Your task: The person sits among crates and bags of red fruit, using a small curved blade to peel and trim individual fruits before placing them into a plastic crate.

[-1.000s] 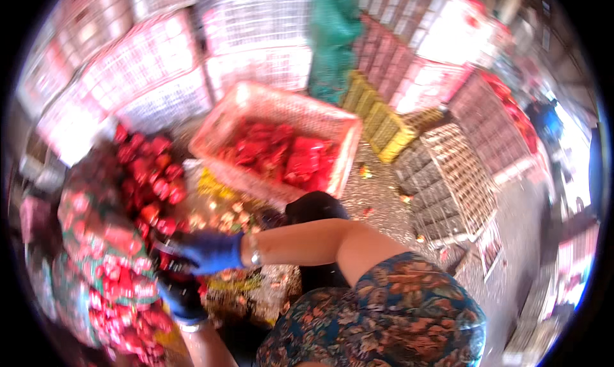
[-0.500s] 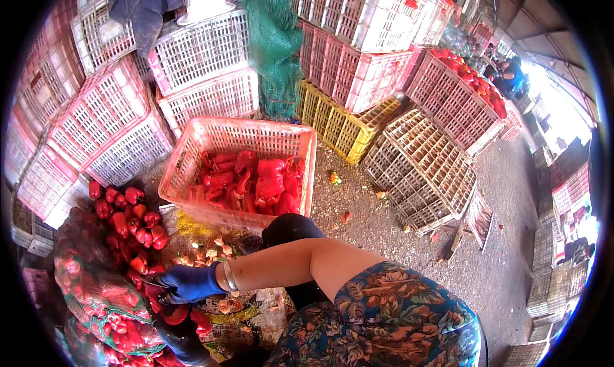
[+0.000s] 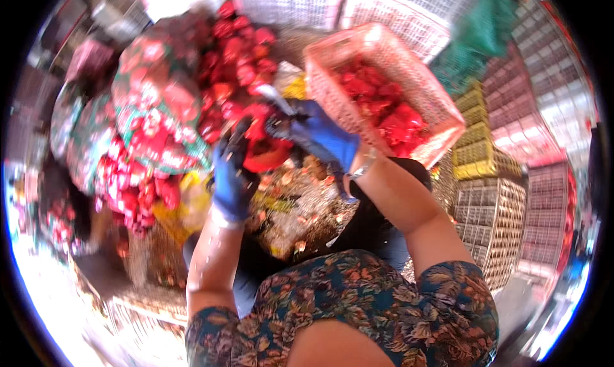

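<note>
Both my hands wear blue gloves with dark palms and fingers. My left hand (image 3: 233, 180) is closed at the side of a red bell pepper (image 3: 267, 157), gripping it in front of me. My right hand (image 3: 320, 133) is closed on a knife (image 3: 276, 100), its pale blade pointing up and left over the peppers. Its dark fingers are close to the pepper's upper side; motion blur hides exactly where they touch. Just beyond the hands lies a pile of loose red bell peppers (image 3: 246, 70).
A pink crate (image 3: 441, 127) holding opened red peppers (image 3: 377, 98) stands to the right. Green mesh sacks (image 3: 157, 92) bulge with peppers at left. Pepper scraps (image 3: 307, 175) litter the ground between my knees. Stacked crates (image 3: 489, 223) and green netting (image 3: 476, 47) stand farther right.
My view has swung left, so the crate appears farther right. Both hands have drawn back from the pile toward me, bringing a pepper with them. The left hand now shows fully.
</note>
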### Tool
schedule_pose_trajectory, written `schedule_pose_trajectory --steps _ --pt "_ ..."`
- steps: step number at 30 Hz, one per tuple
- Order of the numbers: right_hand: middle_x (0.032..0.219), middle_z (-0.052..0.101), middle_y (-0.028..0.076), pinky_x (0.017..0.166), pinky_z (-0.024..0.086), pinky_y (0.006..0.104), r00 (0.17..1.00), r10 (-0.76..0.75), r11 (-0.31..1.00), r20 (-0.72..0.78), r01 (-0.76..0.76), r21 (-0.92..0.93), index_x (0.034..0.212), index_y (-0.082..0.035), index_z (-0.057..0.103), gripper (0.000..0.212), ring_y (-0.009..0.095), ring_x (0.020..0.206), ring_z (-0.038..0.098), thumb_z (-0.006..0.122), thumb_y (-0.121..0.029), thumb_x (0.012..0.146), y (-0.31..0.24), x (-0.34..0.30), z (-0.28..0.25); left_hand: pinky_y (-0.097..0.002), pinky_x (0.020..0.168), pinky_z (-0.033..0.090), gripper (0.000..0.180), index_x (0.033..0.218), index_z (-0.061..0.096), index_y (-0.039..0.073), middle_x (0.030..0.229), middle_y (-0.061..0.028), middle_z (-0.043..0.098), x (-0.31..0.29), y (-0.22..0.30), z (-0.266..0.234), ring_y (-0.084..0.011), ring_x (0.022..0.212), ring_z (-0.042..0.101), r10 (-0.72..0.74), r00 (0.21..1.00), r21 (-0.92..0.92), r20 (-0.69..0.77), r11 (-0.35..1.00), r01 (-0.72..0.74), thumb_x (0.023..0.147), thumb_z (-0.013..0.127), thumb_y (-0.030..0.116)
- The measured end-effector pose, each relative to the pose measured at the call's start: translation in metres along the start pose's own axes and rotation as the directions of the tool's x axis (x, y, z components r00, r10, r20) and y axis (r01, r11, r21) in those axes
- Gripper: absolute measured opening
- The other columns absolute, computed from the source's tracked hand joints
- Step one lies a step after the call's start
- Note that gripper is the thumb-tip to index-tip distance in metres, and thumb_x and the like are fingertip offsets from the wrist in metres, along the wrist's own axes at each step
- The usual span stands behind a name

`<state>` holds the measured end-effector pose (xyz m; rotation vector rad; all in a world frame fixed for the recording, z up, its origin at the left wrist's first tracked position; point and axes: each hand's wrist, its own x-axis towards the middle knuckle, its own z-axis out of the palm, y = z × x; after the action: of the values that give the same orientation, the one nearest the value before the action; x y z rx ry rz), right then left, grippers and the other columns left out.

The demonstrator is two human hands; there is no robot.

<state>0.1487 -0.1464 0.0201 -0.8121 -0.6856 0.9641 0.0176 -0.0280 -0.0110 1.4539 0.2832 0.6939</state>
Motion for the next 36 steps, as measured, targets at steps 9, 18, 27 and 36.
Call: schedule_pose_trajectory --steps 9,18,27,36 --pt "0.102 0.068 0.01 0.086 0.049 0.0327 0.978 -0.207 0.778 0.032 0.184 -0.6 0.116 -0.004 0.059 0.044 0.014 0.095 0.063 0.074 -0.021 0.078 0.032 -0.003 -0.002 -0.0347 0.075 0.05 0.03 0.117 0.058 0.002 0.097 -0.0078 0.065 -0.01 -0.011 -0.007 -0.0195 0.087 0.063 0.151 0.987 0.155 -0.058 0.978 -0.14 0.096 0.046 0.02" --pt "0.103 0.064 0.001 0.083 0.046 0.0262 0.999 0.027 0.997 -0.036 -0.024 0.078 0.119 -0.006 0.06 0.04 0.006 0.09 0.054 0.072 -0.02 0.083 -0.006 -0.003 -0.01 -0.0318 0.078 0.053 0.031 0.118 0.056 0.0 0.103 -0.0105 0.064 -0.013 0.012 0.004 -0.021 0.089 0.065 -0.228 0.971 -0.165 0.065 0.958 0.236 0.095 0.053 0.021" --pt "0.087 0.067 0.003 0.071 0.048 0.0271 0.965 -0.069 0.789 -0.254 -0.103 -0.605 0.105 -0.003 0.066 0.021 0.007 0.078 0.055 0.064 -0.019 0.09 0.003 0.002 0.016 -0.037 0.078 0.05 0.064 0.124 0.051 0.006 0.114 -0.0152 0.058 0.005 0.024 0.005 -0.031 0.093 0.06 0.406 0.9 0.647 0.161 0.645 -0.407 0.067 0.08 0.016" --pt "0.075 0.064 0.021 0.06 0.049 0.0412 0.966 -0.248 0.534 -0.078 0.069 -0.843 0.087 -0.002 0.063 0.019 0.039 0.073 0.063 0.068 -0.019 0.08 0.051 0.0 -0.035 -0.0439 0.079 0.049 0.051 0.113 0.054 0.004 0.106 -0.0164 0.06 0.003 0.008 0.002 -0.0369 0.096 0.058 0.309 0.919 0.817 0.246 0.443 -0.368 0.069 0.076 0.017"
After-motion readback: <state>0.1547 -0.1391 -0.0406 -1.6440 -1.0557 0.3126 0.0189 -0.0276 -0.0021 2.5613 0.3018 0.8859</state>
